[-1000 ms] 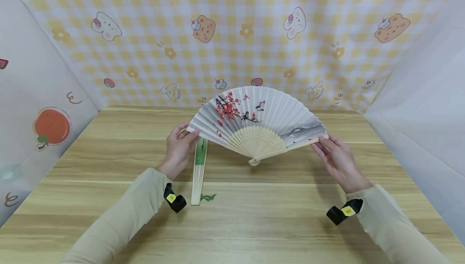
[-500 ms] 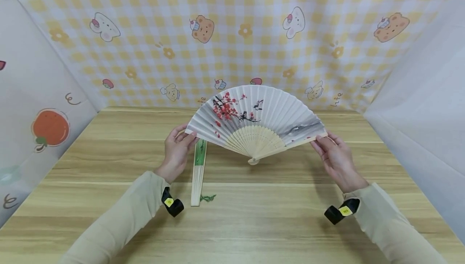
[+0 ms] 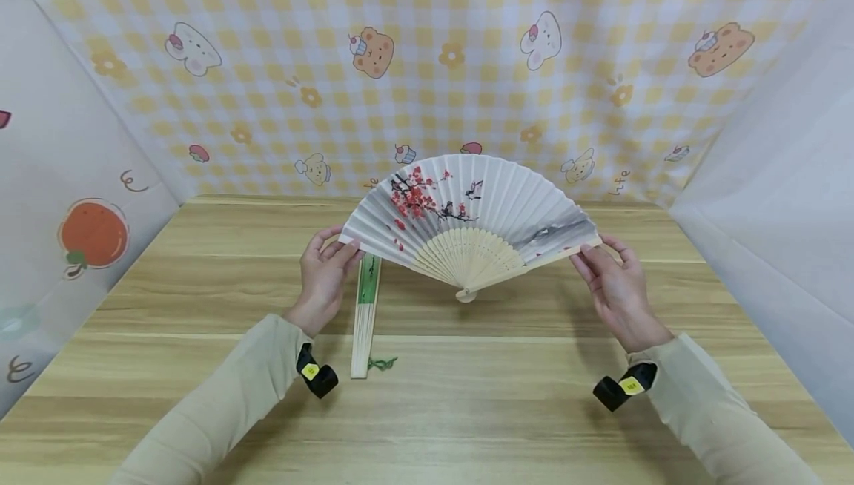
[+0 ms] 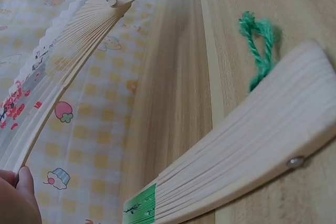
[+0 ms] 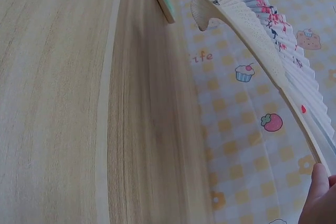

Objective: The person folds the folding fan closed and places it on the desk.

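Note:
A folding fan [image 3: 494, 203] is spread wide in the head view, white and grey with red blossoms, small birds and pale ribs. My left hand [image 3: 323, 274] pinches its left end between thumb and fingers. At the opposite end my right hand [image 3: 620, 288] pinches the outer rib. The fan is held up above the table, its pivot pointing down toward me. A folded green fan [image 3: 363, 322] with pale ribs and a green cord lies on the table beside my left hand, its far end hidden behind the spread fan. Both wrist views show a thumb on the spread fan's edge.
The wooden table [image 3: 480, 411] runs back to a yellow checked cloth [image 3: 427, 99] with cartoon animals. White sheets hang at the left and right. A green cord loop [image 4: 260, 45] lies by the folded fan's near end.
The spread fan and both hands have shifted very slightly left and up. The grip at both ends is unchanged, and the folded fan stays where it was.

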A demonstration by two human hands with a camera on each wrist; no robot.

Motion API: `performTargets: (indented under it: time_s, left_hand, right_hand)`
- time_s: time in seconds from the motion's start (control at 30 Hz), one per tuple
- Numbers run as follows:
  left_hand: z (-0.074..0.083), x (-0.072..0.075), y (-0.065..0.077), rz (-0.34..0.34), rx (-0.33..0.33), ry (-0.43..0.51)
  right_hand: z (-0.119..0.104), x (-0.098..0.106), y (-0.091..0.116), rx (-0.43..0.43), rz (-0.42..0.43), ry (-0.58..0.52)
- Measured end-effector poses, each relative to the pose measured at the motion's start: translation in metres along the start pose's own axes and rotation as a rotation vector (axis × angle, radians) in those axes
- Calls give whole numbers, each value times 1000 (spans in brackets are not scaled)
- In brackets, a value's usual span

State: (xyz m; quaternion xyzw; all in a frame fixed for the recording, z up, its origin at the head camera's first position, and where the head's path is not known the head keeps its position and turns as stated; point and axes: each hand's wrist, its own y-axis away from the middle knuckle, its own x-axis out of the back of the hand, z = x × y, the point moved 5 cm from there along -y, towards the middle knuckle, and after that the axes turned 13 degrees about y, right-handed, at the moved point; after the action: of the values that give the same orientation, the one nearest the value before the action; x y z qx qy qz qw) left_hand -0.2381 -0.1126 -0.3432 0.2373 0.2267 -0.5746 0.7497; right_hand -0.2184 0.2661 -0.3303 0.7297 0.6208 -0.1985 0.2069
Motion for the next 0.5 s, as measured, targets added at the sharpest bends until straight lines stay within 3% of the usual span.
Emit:
performTargets:
  time_s: [0.5]
  left_hand:
    - [-3,-5,2,-14,22,-3]
  right_hand:
    - [-3,-3,-1,-13,22,41]
